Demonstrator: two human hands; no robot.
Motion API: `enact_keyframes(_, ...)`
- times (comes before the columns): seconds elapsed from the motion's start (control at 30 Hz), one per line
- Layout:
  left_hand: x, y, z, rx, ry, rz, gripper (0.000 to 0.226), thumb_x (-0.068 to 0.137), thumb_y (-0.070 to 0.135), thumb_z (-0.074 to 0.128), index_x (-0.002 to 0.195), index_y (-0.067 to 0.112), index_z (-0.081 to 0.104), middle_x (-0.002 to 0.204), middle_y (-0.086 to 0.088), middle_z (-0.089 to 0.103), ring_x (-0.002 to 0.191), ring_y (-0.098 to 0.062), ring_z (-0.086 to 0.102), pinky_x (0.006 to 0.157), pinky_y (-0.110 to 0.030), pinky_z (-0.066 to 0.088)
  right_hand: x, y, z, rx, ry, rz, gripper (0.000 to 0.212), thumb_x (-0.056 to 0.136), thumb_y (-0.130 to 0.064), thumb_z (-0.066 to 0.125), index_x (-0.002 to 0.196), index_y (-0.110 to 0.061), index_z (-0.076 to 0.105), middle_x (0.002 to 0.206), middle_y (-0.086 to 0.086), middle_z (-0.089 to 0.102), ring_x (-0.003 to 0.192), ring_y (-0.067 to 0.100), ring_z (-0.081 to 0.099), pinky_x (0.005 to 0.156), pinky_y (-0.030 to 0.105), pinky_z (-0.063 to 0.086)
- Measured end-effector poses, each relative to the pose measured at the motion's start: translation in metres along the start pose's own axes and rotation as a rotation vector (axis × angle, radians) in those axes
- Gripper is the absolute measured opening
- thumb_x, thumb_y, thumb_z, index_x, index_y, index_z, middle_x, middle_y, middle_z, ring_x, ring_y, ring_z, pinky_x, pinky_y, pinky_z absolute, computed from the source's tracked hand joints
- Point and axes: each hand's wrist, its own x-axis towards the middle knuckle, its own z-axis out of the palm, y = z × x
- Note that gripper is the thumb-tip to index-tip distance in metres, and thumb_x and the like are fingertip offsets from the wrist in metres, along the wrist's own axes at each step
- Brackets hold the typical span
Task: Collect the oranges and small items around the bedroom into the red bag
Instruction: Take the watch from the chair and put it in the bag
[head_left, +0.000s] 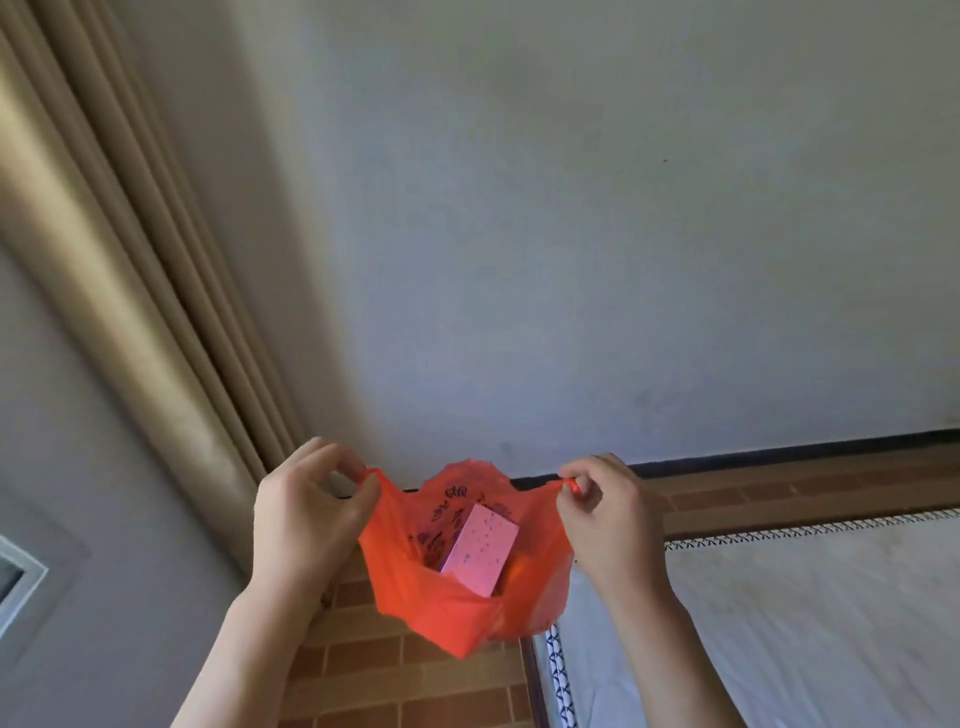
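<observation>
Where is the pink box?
The pink box sits inside the red bag, low in the head view, between the left hand and right hand.

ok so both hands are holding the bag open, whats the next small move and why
Probably bring the two handles together into one hand. The left hand and right hand each pinch a handle of the red bag, holding it up with a pink box inside, so no hand is free to collect more.

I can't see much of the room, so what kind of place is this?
Probably a bedroom. A white mattress with patterned edging lies low on a brick-patterned floor, and long beige curtains hang by a plain wall. Both hands hold a red bag open.
</observation>
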Motion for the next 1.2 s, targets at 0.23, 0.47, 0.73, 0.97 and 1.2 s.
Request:
enact_keyframes(0.23, 0.071, -0.059, 0.012, -0.034, 0.049, -0.025, 0.030, 0.072, 0.009, 0.084, 0.064, 0.027, 0.061, 0.075, 0.005, 0.063, 0.060, -0.016, 0.057, 0.059, -0.040, 0.051, 0.066, -0.006, 0.078, 0.011, -0.026, -0.047, 0.030, 0.072, 0.009, 0.070, 0.082, -0.020, 0.071, 0.070, -0.009, 0.056, 0.064, 0.013, 0.058, 0.060, 0.033, 0.052)
enact_keyframes(0.47, 0.167, -0.121, 0.043, -0.079, -0.027, -0.050, 0.036, 0.071, 0.007, 0.085, 0.063, 0.031, 0.059, 0.076, 0.011, 0.065, 0.071, -0.010, 0.063, 0.066, -0.039, 0.053, 0.132, -0.017, 0.158, -0.061, -0.040, -0.020, 0.033, 0.071, 0.010, 0.070, 0.080, -0.022, 0.070, 0.070, -0.008, 0.057, 0.065, 0.014, 0.058, 0.061, 0.034, 0.052)
enact_keyframes(0.73, 0.244, -0.185, 0.069, -0.218, -0.057, -0.133, 0.030, 0.076, 0.010, 0.082, 0.066, 0.032, 0.063, 0.087, 0.016, 0.069, 0.079, -0.008, 0.067, 0.074, -0.038, 0.056, 0.183, -0.012, 0.216, -0.125, 0.000, 0.060, 0.032, 0.073, 0.009, 0.075, 0.083, -0.022, 0.072, 0.071, -0.009, 0.057, 0.067, 0.012, 0.060, 0.063, 0.029, 0.053)
enact_keyframes(0.97, 0.273, -0.226, 0.108, -0.235, -0.072, -0.240, 0.024, 0.076, 0.010, 0.082, 0.068, 0.025, 0.065, 0.085, 0.017, 0.070, 0.083, -0.005, 0.065, 0.078, -0.035, 0.052, 0.226, 0.004, 0.263, -0.157, -0.073, 0.069, 0.037, 0.074, 0.006, 0.077, 0.081, -0.029, 0.069, 0.070, -0.009, 0.055, 0.065, 0.014, 0.058, 0.060, 0.035, 0.053)
enact_keyframes(1.2, 0.326, -0.248, 0.167, -0.165, -0.051, -0.264, 0.031, 0.076, 0.009, 0.083, 0.066, 0.031, 0.062, 0.089, 0.020, 0.068, 0.079, -0.007, 0.065, 0.073, -0.036, 0.054, 0.297, 0.054, 0.316, -0.138, -0.168, 0.068, 0.035, 0.075, 0.004, 0.075, 0.083, -0.029, 0.070, 0.071, -0.010, 0.058, 0.067, 0.010, 0.061, 0.064, 0.034, 0.053)
